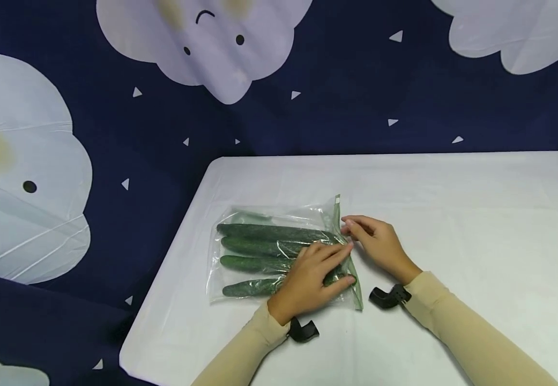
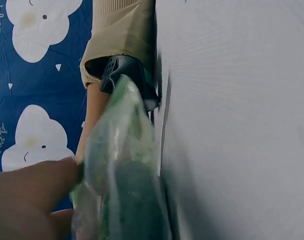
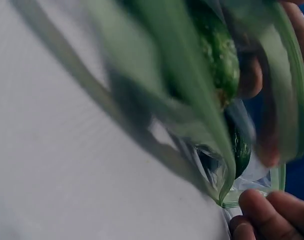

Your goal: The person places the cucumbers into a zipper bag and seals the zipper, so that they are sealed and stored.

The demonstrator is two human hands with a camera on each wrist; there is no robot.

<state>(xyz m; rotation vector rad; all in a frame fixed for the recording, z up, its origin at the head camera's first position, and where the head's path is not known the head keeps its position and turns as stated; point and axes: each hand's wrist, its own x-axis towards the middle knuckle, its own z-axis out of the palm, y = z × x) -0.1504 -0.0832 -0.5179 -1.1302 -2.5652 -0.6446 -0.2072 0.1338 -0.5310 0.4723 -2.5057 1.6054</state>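
A clear zip bag [image 1: 217,279] with a green seal strip [image 1: 358,296] lies flat on the white table, its mouth toward the right. Several dark green cucumbers [image 1: 247,288] lie side by side in it. My left hand [image 1: 310,276] rests on top of the bag by the mouth, fingers spread and nearly straight, covering the cucumbers' right ends. At the strip's upper half, my right hand [image 1: 377,241] pinches the bag's edge with thumb and fingertips. In the right wrist view the mouth gapes, showing a cucumber end [image 3: 221,55] near the right fingers [image 3: 264,212].
The white table [image 1: 476,214] extends to the right and behind the bag. Beyond its edge hangs a dark blue cloth [image 1: 336,123] with pale clouds and small triangles. Black wrist mounts [image 1: 388,296] sit on both beige sleeves [image 1: 471,332].
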